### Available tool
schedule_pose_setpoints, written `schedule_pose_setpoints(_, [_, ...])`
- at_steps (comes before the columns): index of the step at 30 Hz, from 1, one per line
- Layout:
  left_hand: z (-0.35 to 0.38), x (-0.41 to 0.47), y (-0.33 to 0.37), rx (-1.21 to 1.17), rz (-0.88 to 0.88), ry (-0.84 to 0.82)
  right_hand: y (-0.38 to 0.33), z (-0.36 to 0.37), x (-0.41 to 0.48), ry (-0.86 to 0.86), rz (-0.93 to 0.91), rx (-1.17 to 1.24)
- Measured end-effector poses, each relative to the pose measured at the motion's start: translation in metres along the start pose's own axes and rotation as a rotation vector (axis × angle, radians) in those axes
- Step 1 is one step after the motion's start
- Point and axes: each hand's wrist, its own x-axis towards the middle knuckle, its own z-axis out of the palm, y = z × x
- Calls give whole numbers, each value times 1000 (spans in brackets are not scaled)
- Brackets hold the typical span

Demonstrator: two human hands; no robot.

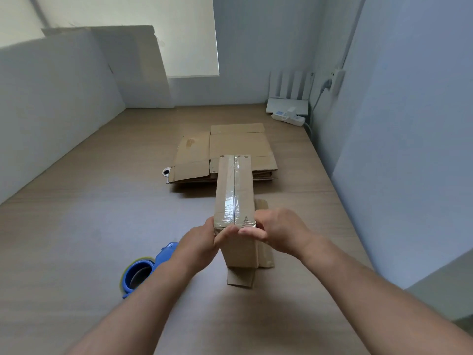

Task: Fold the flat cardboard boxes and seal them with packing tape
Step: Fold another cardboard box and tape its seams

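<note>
A narrow folded cardboard box point(236, 185) stands on the wooden table point(102, 213) in front of me, its top seam covered by a strip of clear tape. My left hand point(198, 243) and my right hand point(279, 233) press on the box's near top edge, thumbs on the tape end. The box's lower flaps stick out at the bottom. A stack of flat cardboard boxes point(230, 152) lies behind it. A blue tape dispenser point(143, 270) rests on the table, left of my left forearm.
White panels point(64, 98) stand along the left and back of the table. A white power strip point(289, 117) and a router sit in the back right corner, next to the right wall point(409, 124).
</note>
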Motion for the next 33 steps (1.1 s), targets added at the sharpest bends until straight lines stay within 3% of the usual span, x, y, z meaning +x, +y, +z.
schedule_pose_setpoints(4, [-6, 5, -9, 180, 138, 4, 12, 25, -5, 299, -150, 36])
schedule_pose_setpoints(6, [-5, 4, -14, 146, 193, -3, 19, 30, -7, 353, -171, 11])
schedule_pose_setpoints(11, [-5, -4, -19, -163, 283, 163, 30, 33, -19, 353, -153, 98])
schedule_pose_setpoints(14, [-7, -11, -11, -370, 226, 83, 25, 34, -22, 317, -140, 130])
schedule_pose_setpoints(16, [-5, -12, -9, -336, 179, 86, 18, 30, -22, 270, -99, 171])
schedule_pose_setpoints(19, [-4, -9, -10, -249, 113, 256, 8, 22, -23, 224, -13, 221])
schedule_pose_setpoints(23, [-6, -6, -15, -295, 96, 234, 2, 17, -21, 366, 91, 498])
schedule_pose_setpoints(27, [-5, -2, -20, -272, 96, 220, 9, 26, -16, 394, -46, 452])
schedule_pose_setpoints(33, [-4, 0, -20, -154, 117, 200, 8, 24, -5, 399, -94, 359])
